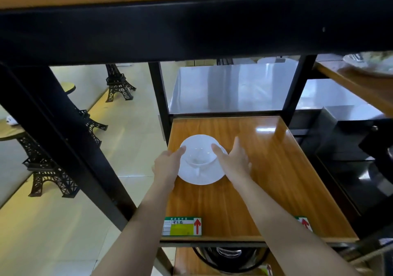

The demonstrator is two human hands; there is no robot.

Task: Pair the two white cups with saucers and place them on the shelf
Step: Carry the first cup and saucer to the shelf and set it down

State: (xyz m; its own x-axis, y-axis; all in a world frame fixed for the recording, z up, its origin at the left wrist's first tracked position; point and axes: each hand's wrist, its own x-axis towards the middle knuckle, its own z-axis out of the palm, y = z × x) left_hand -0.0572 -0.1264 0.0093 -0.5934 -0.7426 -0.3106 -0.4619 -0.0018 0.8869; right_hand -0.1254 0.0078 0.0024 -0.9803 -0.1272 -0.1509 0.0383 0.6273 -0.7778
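A white cup [198, 151] stands on a white saucer [201, 176] on the wooden shelf [272, 169], toward its left side. The cup's handle points toward me. My left hand [167, 165] rests at the left rim of the cup and saucer, thumb touching the cup's edge. My right hand [232, 159] is at the right rim, thumb on the cup's edge, fingers spread over the shelf. Whether the fingers grip the saucer underneath is hidden. Only one cup and saucer pair is in view.
A black metal frame [161, 97] bounds the shelf, with a thick black beam [191, 31] overhead. Label cards [182, 226] sit at the shelf's front edge. A patterned plate [370, 65] lies on a higher shelf at the right. Dark cookware [229, 256] sits below. Eiffel tower models [119, 84] stand at the left.
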